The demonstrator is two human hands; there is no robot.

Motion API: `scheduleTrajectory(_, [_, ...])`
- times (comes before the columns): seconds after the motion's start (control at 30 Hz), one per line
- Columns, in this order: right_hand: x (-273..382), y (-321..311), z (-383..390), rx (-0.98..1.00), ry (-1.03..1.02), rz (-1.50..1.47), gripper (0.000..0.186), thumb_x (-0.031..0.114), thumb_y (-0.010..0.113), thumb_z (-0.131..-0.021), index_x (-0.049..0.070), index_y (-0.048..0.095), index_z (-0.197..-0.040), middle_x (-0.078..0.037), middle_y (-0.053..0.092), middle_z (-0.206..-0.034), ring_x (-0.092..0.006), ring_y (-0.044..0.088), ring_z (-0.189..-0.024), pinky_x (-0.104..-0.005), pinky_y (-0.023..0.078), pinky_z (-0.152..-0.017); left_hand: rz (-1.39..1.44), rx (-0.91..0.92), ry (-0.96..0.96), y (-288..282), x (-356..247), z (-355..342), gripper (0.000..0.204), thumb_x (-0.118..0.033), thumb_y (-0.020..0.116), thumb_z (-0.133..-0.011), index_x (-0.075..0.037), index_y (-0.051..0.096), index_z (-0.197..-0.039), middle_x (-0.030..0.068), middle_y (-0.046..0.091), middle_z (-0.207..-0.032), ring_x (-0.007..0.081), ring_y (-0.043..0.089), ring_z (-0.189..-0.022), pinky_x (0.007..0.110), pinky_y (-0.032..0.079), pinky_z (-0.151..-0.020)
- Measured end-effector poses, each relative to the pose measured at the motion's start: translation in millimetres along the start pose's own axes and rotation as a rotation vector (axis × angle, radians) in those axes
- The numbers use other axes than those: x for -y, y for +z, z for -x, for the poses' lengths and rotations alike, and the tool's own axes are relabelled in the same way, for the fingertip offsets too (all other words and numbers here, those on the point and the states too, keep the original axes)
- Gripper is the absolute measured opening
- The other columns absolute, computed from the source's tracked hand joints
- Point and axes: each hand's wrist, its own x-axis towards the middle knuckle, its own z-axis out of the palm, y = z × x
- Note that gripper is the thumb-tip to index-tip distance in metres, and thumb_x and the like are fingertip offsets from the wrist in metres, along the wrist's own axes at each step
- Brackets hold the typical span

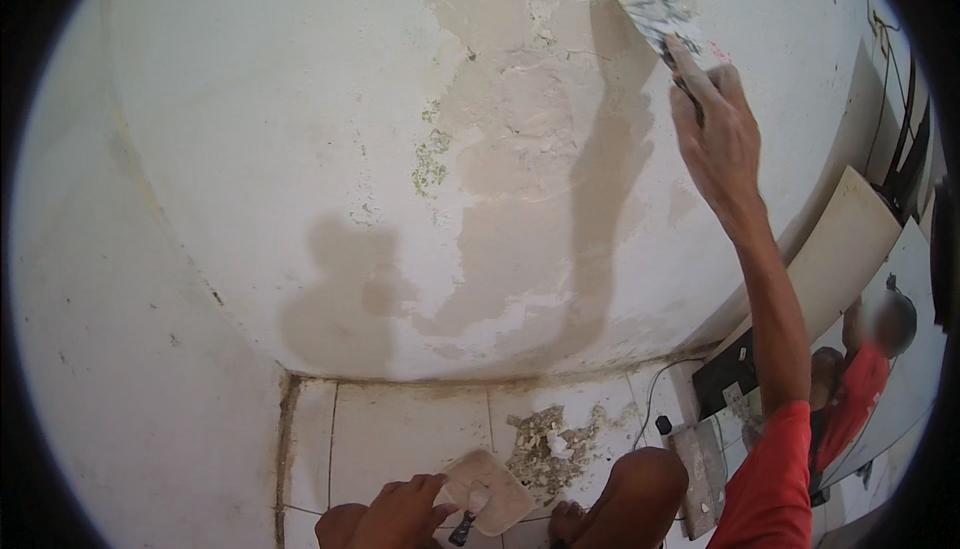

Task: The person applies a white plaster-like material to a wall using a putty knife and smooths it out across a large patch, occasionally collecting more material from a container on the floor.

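Observation:
My right hand point(722, 139) is raised at the upper right, its fingers wrapped round the handle of a wide putty knife point(658, 9). The blade, smeared with pale filler, lies against or very close to the wall point(230, 99). Left of it runs a beige patch of bare and filled plaster point(515, 244) with ragged edges. Low down, my left hand point(400, 514) grips the edge of a shallow plastic tub point(512, 505) of pale filler. A small spatula with a black handle point(462, 527) rests in the tub.
Crumbled plaster point(545, 454) is heaped on the tiled floor point(400, 419) between my knees. On the right, a mirror point(905, 369) leans beside a beige board point(845, 224), with a dark box point(722, 374) and a cable point(650, 399) near the wall's foot.

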Motion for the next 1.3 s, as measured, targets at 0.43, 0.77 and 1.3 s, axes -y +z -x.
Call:
scheduleTrajectory(0.43, [-33,-6,96,0.192,-0.071,0.038,0.054,0.004,0.066,-0.089,0.016,0.059,-0.141,-0.007,0.048,-0.086,-0.0182,0.054,-0.066,-0.0347,0.049,-0.054,-0.012,-0.021,0.048,1,7,0,0.046,-0.027,0.060,-0.097,-0.002,0.053,-0.135,0.0211,0.060,-0.128,0.0437,0.058,-0.112,0.049,0.047,-0.095])
scheduleTrajectory(0.77, [25,39,-4,-0.069,-0.061,-0.026,0.054,0.010,0.068,-0.088,0.018,0.060,-0.141,-0.006,0.051,-0.089,-0.0200,0.056,-0.069,-0.0358,0.052,-0.059,0.017,-0.086,0.120,6,6,-5,0.046,-0.026,0.061,-0.096,-0.001,0.053,-0.133,0.0233,0.061,-0.124,0.0454,0.059,-0.107,0.050,0.047,-0.093])
scheduleTrajectory(1.3, [-53,3,81,0.120,-0.067,0.011,0.053,0.006,0.066,-0.091,0.020,0.060,-0.141,-0.006,0.051,-0.090,-0.0196,0.055,-0.067,-0.0339,0.048,-0.057,0.011,-0.030,0.055,1,9,-1,0.047,-0.026,0.061,-0.095,-0.002,0.053,-0.134,0.0221,0.061,-0.127,0.0456,0.058,-0.111,0.049,0.047,-0.095])
